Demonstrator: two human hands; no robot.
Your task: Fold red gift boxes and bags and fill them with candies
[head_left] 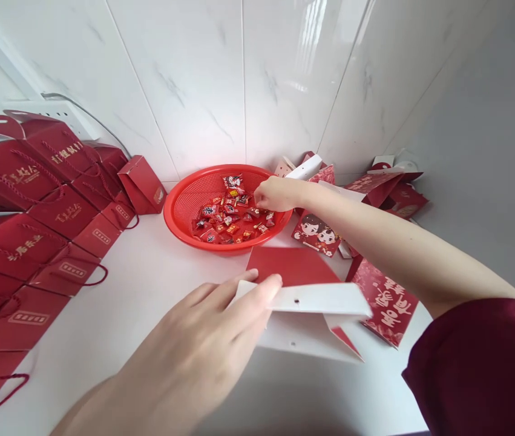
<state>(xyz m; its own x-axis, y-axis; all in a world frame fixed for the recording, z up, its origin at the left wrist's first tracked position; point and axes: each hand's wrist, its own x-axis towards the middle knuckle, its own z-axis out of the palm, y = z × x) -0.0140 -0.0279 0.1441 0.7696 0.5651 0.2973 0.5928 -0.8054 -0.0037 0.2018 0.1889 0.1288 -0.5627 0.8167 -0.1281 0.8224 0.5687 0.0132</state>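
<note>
My left hand point(214, 336) grips the edge of a red and white paper box point(316, 298), which lies tilted and open at the table's front with its white inside showing. My right hand point(279, 194) reaches over the right side of a red plastic basket point(178, 227). Its fingers are curled at the candies, and I cannot make out what is between them. Small red wrapped candies point(232, 218) cover the basket's bottom, with a larger packet point(233, 183) near the back.
Rows of red gift boxes point(66, 212) with rope handles stand at the left. Printed cartons point(387, 300) and folded paper boxes point(388, 188) lie at the right. A tiled wall point(203, 79) rises behind, with a power strip point(64, 115) and cable.
</note>
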